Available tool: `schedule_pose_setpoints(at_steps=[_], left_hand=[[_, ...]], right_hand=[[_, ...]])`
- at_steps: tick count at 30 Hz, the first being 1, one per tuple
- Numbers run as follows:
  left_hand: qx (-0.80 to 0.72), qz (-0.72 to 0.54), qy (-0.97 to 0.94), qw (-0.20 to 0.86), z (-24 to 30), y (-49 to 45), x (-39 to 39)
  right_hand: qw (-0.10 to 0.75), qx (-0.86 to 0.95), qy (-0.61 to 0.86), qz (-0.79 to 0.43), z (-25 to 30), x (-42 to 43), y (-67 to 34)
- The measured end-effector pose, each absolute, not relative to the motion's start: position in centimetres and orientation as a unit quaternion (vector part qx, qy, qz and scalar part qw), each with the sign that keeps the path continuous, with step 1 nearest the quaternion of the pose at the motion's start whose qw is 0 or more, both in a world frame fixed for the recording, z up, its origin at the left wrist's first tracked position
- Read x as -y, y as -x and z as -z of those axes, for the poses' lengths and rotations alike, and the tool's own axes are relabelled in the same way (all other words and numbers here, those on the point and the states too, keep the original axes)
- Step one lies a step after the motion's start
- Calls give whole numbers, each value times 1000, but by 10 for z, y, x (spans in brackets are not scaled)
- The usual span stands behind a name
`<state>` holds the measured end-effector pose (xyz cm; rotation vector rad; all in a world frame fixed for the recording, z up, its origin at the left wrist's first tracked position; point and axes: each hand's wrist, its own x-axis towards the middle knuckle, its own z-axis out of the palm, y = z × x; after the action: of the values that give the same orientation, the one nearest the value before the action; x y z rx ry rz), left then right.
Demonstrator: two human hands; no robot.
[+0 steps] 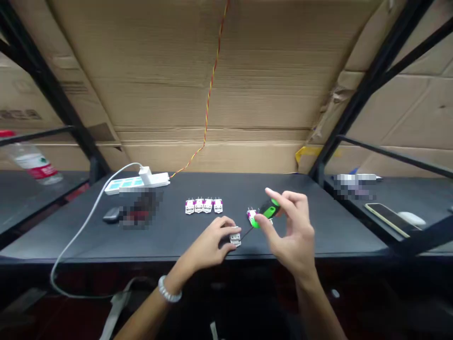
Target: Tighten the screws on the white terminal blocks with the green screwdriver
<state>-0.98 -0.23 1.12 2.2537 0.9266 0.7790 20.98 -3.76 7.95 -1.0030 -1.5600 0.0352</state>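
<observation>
My left hand (214,241), with a beaded bracelet on the wrist, pinches a small white plug part (235,239) near the front edge of the table. A green and black screwdriver (266,213) is gripped between the thumb and fingers of my right hand (292,226). Its thin shaft slants down left, and the tip meets or nearly meets the white part; contact cannot be made out. Partly behind the screwdriver lies a white and purple plug part (251,215) with metal pins. Several similar pronged pieces (203,206) stand side by side in a row farther left.
On the dark table (170,236), a white power strip (123,185) with a plugged-in charger (146,174) lies back left; its white cable hangs over the front edge. A dark object (112,215) is nearby. Black metal posts (354,118) flank the table, with cardboard behind. A phone (391,219) lies right.
</observation>
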Motion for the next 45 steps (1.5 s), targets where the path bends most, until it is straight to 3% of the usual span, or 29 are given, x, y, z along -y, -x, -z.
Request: schedule_pose_setpoints(at_steps=[6, 11, 16, 21, 27, 32, 37, 45], left_hand=[[-342, -294, -843, 291, -10, 10, 2], [-345, -293, -843, 290, -12, 10, 3], [-343, -293, -843, 293, -12, 10, 3], [-344, -291, -845, 287, -11, 10, 2], [-342, -292, -845, 290, -10, 10, 2], [-346, -294, -843, 288, -10, 10, 2], [-345, -290, -846, 284, -10, 10, 2], [-347, -290, -843, 292, -11, 11, 3]], right_hand=[[593, 706, 370, -109, -79, 40, -207], [603, 684, 408, -48, -79, 41, -203], [589, 707, 371, -126, -78, 39, -205], [595, 688, 412, -54, -79, 39, -207], [588, 701, 381, -130, -80, 40, -209], [592, 674, 440, -37, -81, 40, -209], [592, 690, 401, -116, -81, 40, -211], [600, 675, 421, -80, -77, 39, -208]])
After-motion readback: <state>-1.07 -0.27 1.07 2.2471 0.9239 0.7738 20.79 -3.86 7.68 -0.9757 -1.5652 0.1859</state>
